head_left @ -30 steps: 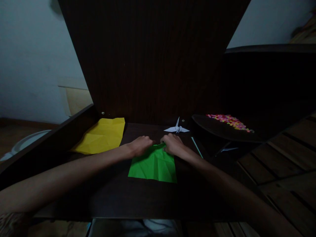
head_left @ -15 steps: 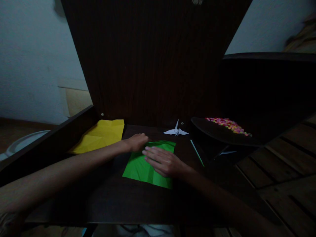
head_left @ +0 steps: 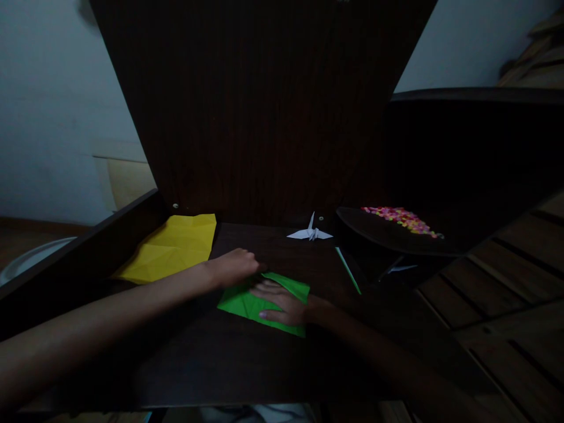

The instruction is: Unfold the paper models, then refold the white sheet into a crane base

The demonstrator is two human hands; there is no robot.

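Observation:
A green sheet of creased paper (head_left: 244, 305) lies on the dark desktop in front of me, its far part folded up and over toward me. My left hand (head_left: 235, 267) is closed at the far left edge of the sheet, fingertips hidden on its far side. Spread across the sheet, my right hand (head_left: 284, 308) has its fingers stretched out, the tips partly under the folded-over part. Beyond both hands stands a white paper crane (head_left: 311, 234) with its wings out.
Yellow creased paper (head_left: 176, 247) lies at the left by the raised side board (head_left: 118, 220). A thin pale green strip (head_left: 348, 270) is on the right. Small pink and yellow pieces (head_left: 403, 219) sit on a dark curved shelf. A tall dark panel (head_left: 264, 117) rises behind.
The far edge of the green paper has come toward me, so the sheet now looks shorter. My left hand has moved nearer with it. My right hand has spread its thumb and slid slightly nearer.

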